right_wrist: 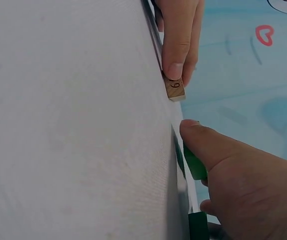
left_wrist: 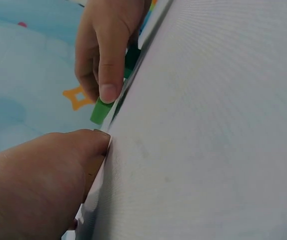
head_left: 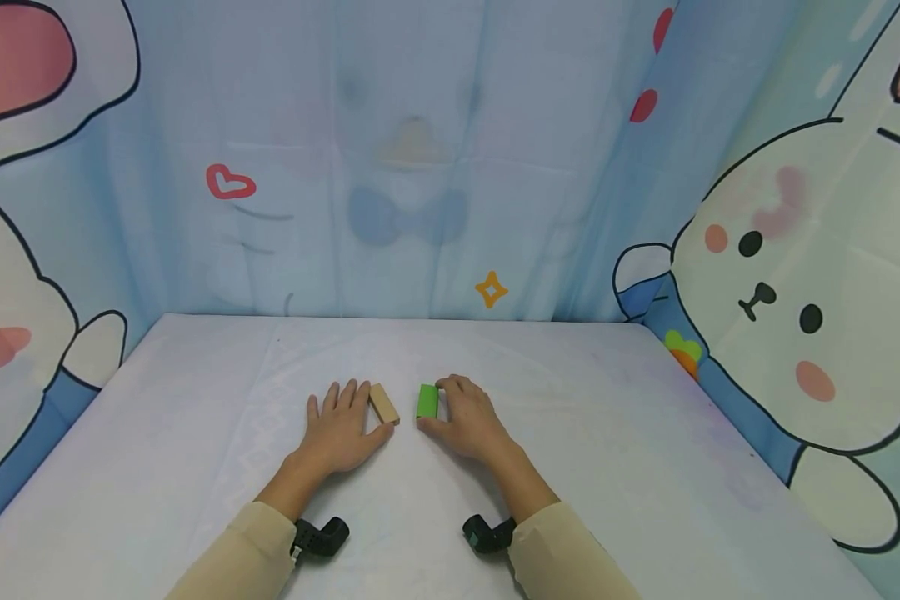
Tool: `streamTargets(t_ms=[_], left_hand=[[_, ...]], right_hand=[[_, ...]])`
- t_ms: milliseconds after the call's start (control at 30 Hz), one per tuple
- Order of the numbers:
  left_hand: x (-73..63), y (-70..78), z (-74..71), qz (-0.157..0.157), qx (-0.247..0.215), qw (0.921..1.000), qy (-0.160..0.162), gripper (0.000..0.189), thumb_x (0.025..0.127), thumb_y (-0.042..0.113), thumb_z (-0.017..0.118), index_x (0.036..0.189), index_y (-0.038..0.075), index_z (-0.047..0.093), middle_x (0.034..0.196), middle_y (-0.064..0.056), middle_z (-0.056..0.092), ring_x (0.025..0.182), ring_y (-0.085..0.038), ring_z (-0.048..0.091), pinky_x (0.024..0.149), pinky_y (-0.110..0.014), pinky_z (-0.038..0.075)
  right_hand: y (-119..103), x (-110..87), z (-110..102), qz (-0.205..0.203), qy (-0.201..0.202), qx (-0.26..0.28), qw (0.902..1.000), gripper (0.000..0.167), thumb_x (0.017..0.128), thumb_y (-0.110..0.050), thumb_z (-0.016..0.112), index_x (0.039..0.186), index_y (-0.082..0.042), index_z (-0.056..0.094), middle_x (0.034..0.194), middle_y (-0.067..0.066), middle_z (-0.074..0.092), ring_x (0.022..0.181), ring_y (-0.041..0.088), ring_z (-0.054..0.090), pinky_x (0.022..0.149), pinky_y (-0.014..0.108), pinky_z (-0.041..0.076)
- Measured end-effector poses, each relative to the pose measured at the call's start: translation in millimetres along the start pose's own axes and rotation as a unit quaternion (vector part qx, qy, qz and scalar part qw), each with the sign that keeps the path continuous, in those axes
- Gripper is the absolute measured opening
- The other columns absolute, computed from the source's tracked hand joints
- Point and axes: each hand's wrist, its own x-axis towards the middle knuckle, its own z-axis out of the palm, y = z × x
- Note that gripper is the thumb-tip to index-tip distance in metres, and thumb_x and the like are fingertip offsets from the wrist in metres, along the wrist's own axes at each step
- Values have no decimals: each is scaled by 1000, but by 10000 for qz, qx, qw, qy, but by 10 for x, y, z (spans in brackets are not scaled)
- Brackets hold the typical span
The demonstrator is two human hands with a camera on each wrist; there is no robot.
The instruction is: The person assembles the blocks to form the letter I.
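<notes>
On the white table, my left hand (head_left: 339, 437) has its fingers spread, with a plain wooden block (head_left: 384, 404) between forefinger and thumb. The thumb is at the block's near end, and the right wrist view shows a dark numeral on that end. To the right, across a small gap, my right hand (head_left: 468, 421) pinches a bright green block (head_left: 427, 402) between the thumb at the near end and a fingertip at the far end. A second, dark green piece (right_wrist: 198, 226) shows by the right hand in the right wrist view; the head view hides it.
A white cloth covers the table (head_left: 630, 467). Behind it hangs a light blue curtain (head_left: 300, 242) printed with cartoon rabbits. Each wrist wears a black camera, one on the left (head_left: 322, 537) and one on the right (head_left: 487, 533), both close over the cloth.
</notes>
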Motion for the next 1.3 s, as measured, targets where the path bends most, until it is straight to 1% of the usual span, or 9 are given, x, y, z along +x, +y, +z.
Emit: streamTargets(t_ms=[267,600,900,1133,1300], left_hand=[[-11,-4,3,3,-17,10000,17,85,100,53,57,161,0,31,166,-26,29,156,-51,18,121,-73,8],[-25,13,-16,-36,5,10000,-9,84,100,52,57,161,1,31,167,-26,29,156,-50,18,122,-72,9],[-26,18,-11,15,-30,10000,22,84,100,52,57,160,0,32,166,-26,30,156,-50,19,121,-73,9],[-27,23,-26,-22,-19,10000,4,84,100,52,57,161,1,32,166,-26,30,156,-50,19,122,-73,9],[-31,28,-33,-43,-40,10000,-8,83,100,51,58,161,1,32,167,-25,30,156,-50,19,122,-72,9]], right_hand=[[13,-26,-5,21,-5,126,9999,68,92,-42,77,145,-6,53,155,21,48,145,43,45,117,56,40],[18,-51,-6,23,-6,87,10000,68,92,-42,77,145,-7,52,157,22,46,146,42,43,118,56,39],[21,-102,-32,44,37,175,9998,69,92,-41,78,146,-8,52,157,21,45,148,41,41,118,56,39],[15,-128,-55,-15,111,258,9996,68,92,-41,79,145,-8,52,156,19,47,147,40,42,116,56,41],[10,-144,-69,-145,182,275,9994,69,92,-40,79,145,-7,52,155,19,48,146,40,43,116,56,42]])
